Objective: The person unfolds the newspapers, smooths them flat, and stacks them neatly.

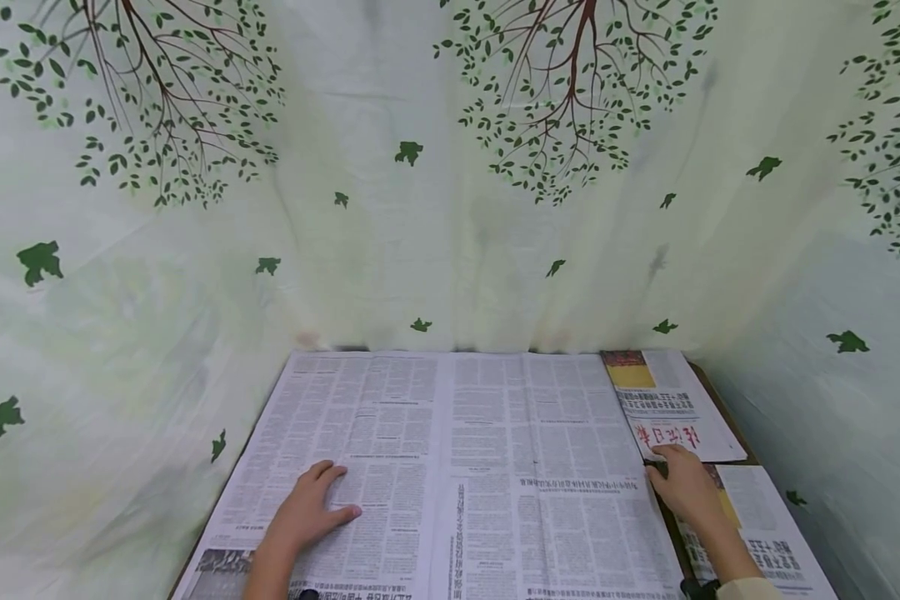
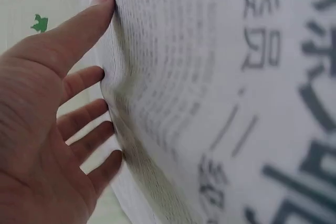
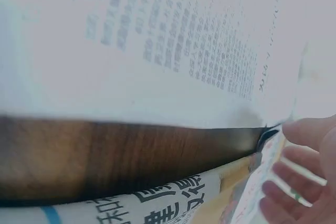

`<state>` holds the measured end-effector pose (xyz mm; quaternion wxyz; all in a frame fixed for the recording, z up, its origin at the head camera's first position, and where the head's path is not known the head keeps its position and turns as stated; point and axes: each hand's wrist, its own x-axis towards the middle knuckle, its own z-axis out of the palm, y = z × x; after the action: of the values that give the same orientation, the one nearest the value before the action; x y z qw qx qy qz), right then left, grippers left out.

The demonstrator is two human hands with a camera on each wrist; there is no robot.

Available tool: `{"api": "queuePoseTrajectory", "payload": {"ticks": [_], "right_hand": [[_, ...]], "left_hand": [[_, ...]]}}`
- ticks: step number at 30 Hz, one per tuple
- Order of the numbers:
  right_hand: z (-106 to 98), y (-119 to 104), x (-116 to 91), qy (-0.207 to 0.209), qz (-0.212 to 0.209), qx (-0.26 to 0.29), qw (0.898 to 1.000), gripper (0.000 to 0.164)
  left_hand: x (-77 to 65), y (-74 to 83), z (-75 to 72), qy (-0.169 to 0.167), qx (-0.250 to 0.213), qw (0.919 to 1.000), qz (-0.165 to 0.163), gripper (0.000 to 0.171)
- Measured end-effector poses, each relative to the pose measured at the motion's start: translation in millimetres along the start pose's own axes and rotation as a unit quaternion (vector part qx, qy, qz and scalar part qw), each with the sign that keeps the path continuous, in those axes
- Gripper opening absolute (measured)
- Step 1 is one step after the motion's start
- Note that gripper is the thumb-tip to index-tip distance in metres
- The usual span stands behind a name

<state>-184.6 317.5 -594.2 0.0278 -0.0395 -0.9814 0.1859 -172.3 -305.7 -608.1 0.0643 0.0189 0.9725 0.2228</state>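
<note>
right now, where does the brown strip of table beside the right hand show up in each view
Head: lower right, a narrow strip between the large newspaper and a smaller paper, just below the right hand.
Left wrist: not in it.
Right wrist: a broad dark band across the left and middle, below mid-height, narrowing toward the hand at right.
Shared landmark: the large newspaper, which shows in all three views.

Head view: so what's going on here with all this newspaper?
A person's left hand rests, thumb spread from fingers, on the large open newspaper. The right hand is at the near left corner of the far smaller newspaper; whether it grips is unclear. The near smaller newspaper lies at the right, a strip of wooden tabletop showing beside it.
</note>
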Motion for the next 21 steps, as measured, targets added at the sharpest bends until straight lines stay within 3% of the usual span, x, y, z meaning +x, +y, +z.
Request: {"api": "queuePoseTrajectory", "payload": {"ticks": [8,17,21], "right_hand": [[7,8,11,-0.045,0.041,-0.032,0.998,0.048],[11,8,20,-0.023,0.079,-0.016,0.997,0.045],[11,7,23,-0.008,0.083,-0.017,0.996,0.030]], "left_hand": [[2.0,8.5,-1.2,0.001,0.001,1.0000,-0.008,0.106],[5.7,7.9,0.2,-0.009,-0.004,0.9997,-0.023,0.110],[6.6,8.1,0.4,-0.016,0.002,0.9995,-0.027,0.112]]}}
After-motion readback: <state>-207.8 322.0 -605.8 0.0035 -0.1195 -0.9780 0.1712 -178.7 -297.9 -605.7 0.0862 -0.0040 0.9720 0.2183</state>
